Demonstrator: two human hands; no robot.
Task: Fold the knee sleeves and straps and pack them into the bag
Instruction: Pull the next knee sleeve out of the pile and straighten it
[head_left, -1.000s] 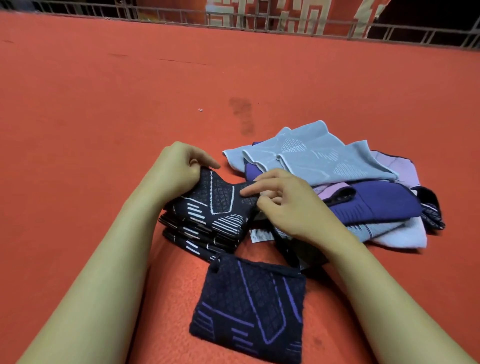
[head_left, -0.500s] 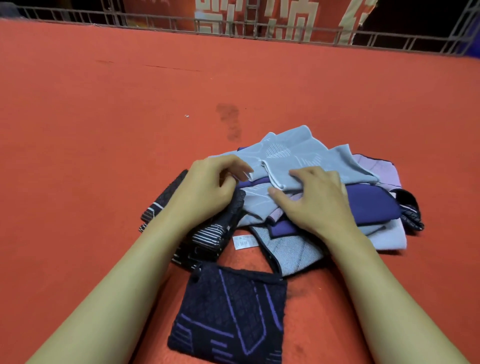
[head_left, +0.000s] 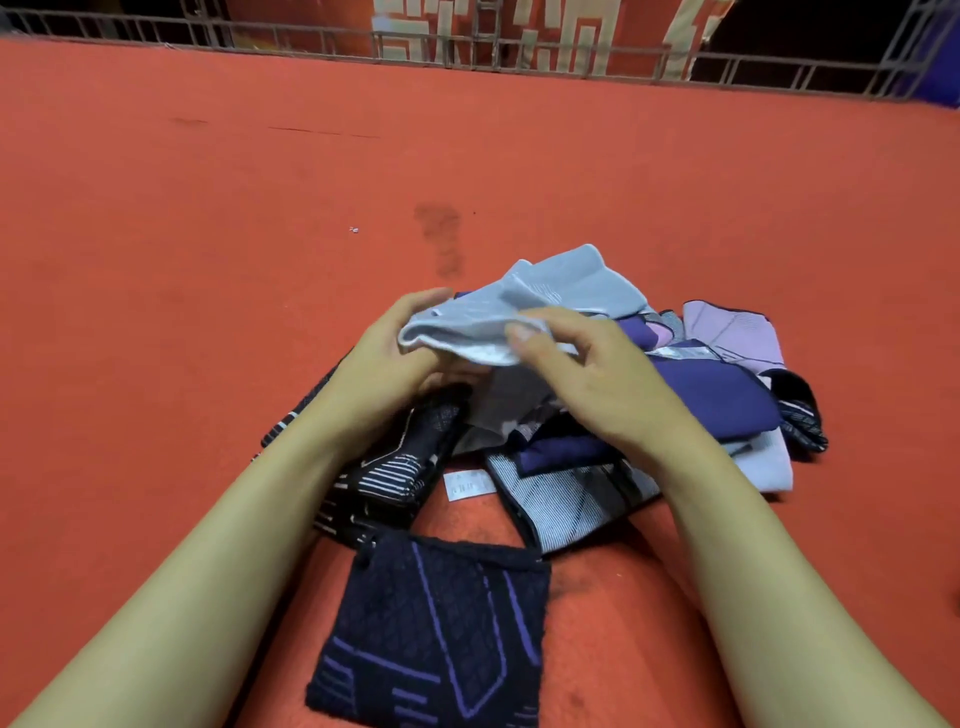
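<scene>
— While both hands, left hand (head_left: 387, 358) and right hand (head_left: 597, 374), pinch the grey knee sleeve (head_left: 519, 312) above the pile (head_left: 701, 395), could it slip?
— I'd say so; loose fabric may drag neighbours.

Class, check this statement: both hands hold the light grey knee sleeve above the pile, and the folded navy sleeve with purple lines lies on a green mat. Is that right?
Not quite. The head view shows the mat is red-orange, not green. The rest stands: the left hand and right hand hold the light grey knee sleeve above the pile, with the folded navy sleeve nearest.
</scene>
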